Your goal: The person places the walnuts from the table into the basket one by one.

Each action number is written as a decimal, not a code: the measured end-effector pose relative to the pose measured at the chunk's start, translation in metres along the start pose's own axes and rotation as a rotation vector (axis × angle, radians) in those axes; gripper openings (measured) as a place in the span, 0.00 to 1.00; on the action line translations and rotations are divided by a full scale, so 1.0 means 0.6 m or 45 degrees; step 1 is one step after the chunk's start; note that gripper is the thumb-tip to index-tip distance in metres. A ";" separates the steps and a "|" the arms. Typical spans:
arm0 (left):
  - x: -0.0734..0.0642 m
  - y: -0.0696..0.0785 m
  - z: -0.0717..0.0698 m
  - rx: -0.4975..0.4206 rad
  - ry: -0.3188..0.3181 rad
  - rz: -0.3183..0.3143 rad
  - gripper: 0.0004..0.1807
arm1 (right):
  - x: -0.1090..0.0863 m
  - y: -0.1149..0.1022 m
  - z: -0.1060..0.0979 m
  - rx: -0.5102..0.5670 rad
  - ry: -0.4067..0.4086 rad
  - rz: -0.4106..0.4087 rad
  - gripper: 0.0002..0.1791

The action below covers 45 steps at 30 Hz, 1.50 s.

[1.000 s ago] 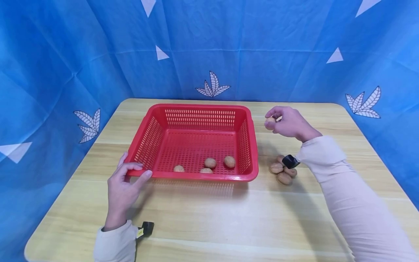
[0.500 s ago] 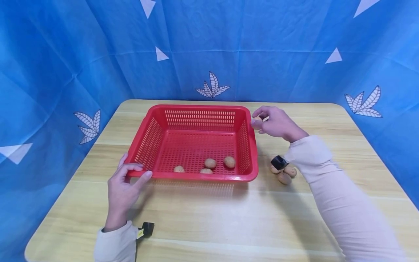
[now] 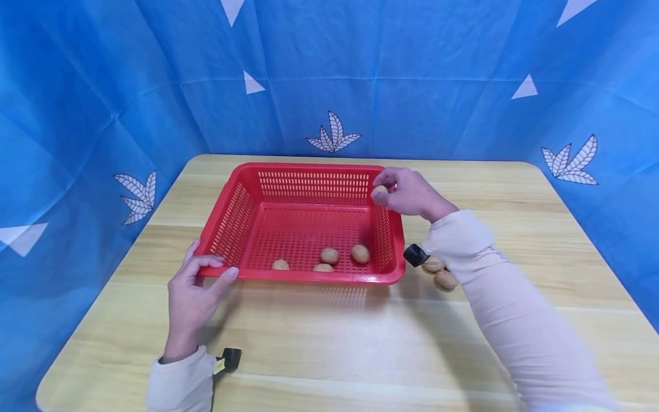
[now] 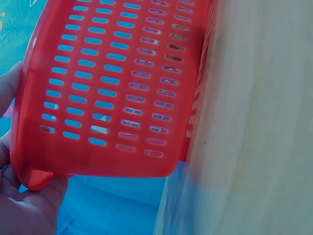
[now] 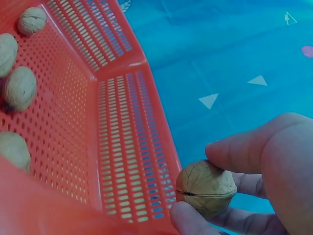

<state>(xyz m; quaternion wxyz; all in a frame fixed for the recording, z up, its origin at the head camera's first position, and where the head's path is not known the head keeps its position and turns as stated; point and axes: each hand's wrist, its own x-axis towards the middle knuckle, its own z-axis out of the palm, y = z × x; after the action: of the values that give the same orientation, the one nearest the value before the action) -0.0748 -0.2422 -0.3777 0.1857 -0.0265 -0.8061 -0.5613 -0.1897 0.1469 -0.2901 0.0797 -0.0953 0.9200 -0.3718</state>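
Note:
A red slotted plastic basket [image 3: 309, 276] stands on the table, tilted slightly toward the near side. My left hand [image 3: 193, 300] grips its near-left corner, thumb and fingers about the rim, as the left wrist view also shows. Several walnuts lie inside near the front wall, among them one walnut [image 3: 360, 253] on the right. Between thumb and fingertips my right hand [image 3: 412, 193] pinches another walnut [image 5: 206, 188], held above the basket's right rim near the far corner.
Right of the basket lies a small pile of walnuts [image 3: 445, 280], partly hidden by the right sleeve and wrist camera [image 3: 415, 255]. A blue cloth [image 3: 437, 80] with white patterns hangs behind the wooden table [image 3: 329, 343].
My right hand has moved left with the pinched walnut, from beside the basket to over its right rim. The left hand and the walnuts in the basket stay put.

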 end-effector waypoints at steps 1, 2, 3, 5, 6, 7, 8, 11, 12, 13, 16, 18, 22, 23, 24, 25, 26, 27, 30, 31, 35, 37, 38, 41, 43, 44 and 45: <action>0.001 -0.001 0.000 0.010 -0.002 0.001 0.12 | 0.001 -0.001 0.002 -0.008 -0.001 -0.007 0.16; 0.002 -0.002 0.000 0.018 -0.004 0.005 0.12 | 0.002 -0.002 0.003 -0.016 -0.001 -0.012 0.16; 0.003 -0.002 0.001 0.021 -0.008 0.007 0.12 | 0.003 -0.004 0.005 -0.022 -0.001 -0.019 0.17; 0.004 -0.003 0.001 0.027 -0.009 0.007 0.12 | 0.006 -0.007 0.009 -0.032 -0.002 -0.034 0.17; 0.005 -0.003 0.001 0.023 -0.009 0.005 0.12 | 0.008 -0.009 0.011 -0.033 -0.003 -0.043 0.16; 0.005 -0.003 0.001 0.023 -0.008 0.003 0.12 | 0.009 -0.012 0.013 -0.032 -0.007 -0.053 0.16; 0.005 -0.003 0.001 0.019 -0.006 0.002 0.12 | 0.010 -0.015 0.015 -0.031 -0.010 -0.059 0.16; 0.005 -0.002 0.001 0.020 -0.001 0.001 0.12 | 0.013 -0.025 0.022 -0.032 -0.030 -0.069 0.14; 0.006 -0.002 0.001 0.018 -0.001 0.003 0.12 | 0.013 -0.028 0.024 -0.028 -0.038 -0.064 0.14; 0.006 -0.002 0.001 0.013 -0.001 0.005 0.12 | 0.014 -0.030 0.026 -0.028 -0.044 -0.059 0.13; 0.008 -0.002 0.002 0.000 -0.005 0.009 0.12 | 0.017 -0.036 0.031 -0.024 -0.059 -0.045 0.13; 0.009 -0.002 0.004 -0.007 -0.009 0.007 0.12 | 0.018 -0.038 0.032 -0.026 -0.060 -0.042 0.14; 0.009 -0.002 0.005 -0.002 -0.008 -0.004 0.12 | 0.020 -0.039 0.036 -0.030 -0.060 -0.047 0.16; 0.009 -0.002 0.006 -0.003 -0.008 -0.005 0.12 | 0.020 -0.039 0.037 -0.033 -0.059 -0.046 0.15; 0.009 -0.002 0.006 -0.001 -0.008 -0.004 0.12 | 0.021 -0.038 0.037 -0.031 -0.062 -0.043 0.16; 0.009 -0.002 0.006 -0.003 -0.008 -0.002 0.12 | 0.021 -0.038 0.038 -0.028 -0.066 -0.040 0.16; 0.009 -0.003 0.007 -0.003 -0.008 0.002 0.12 | 0.022 -0.038 0.039 -0.024 -0.068 -0.032 0.16; 0.009 -0.003 0.007 -0.003 -0.009 0.006 0.12 | 0.022 -0.038 0.039 -0.025 -0.069 -0.028 0.17; 0.010 -0.004 0.008 0.000 -0.008 0.010 0.12 | 0.023 -0.039 0.038 -0.040 -0.065 -0.025 0.17; 0.011 -0.004 0.008 0.001 -0.007 0.010 0.12 | 0.023 -0.040 0.037 -0.048 -0.059 -0.026 0.17; 0.012 -0.004 0.009 0.009 -0.005 0.011 0.12 | 0.020 -0.042 0.027 -0.082 -0.044 -0.024 0.17; 0.013 -0.005 0.010 0.010 -0.008 0.014 0.12 | 0.018 -0.041 0.021 -0.091 -0.034 -0.017 0.17; 0.013 -0.004 0.010 0.013 -0.011 0.011 0.12 | 0.017 -0.039 0.019 -0.094 -0.026 -0.016 0.17; 0.009 -0.004 0.006 0.016 -0.017 -0.011 0.14 | 0.013 -0.030 0.013 -0.097 -0.009 -0.019 0.17; 0.005 -0.005 0.003 0.021 -0.015 -0.025 0.15 | 0.008 -0.021 0.009 -0.084 -0.002 -0.018 0.17; 0.004 -0.005 0.001 0.016 -0.014 -0.024 0.15 | 0.006 -0.015 0.006 -0.073 0.001 -0.008 0.17; 0.003 -0.006 0.000 0.002 -0.014 -0.016 0.15 | 0.003 -0.010 0.001 -0.059 0.002 0.008 0.17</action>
<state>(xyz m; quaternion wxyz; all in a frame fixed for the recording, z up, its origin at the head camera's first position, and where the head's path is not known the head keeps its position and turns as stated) -0.0774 -0.2436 -0.3803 0.1778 -0.0241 -0.8077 -0.5616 -0.1906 0.1416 -0.2866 0.0778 -0.0938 0.9286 -0.3504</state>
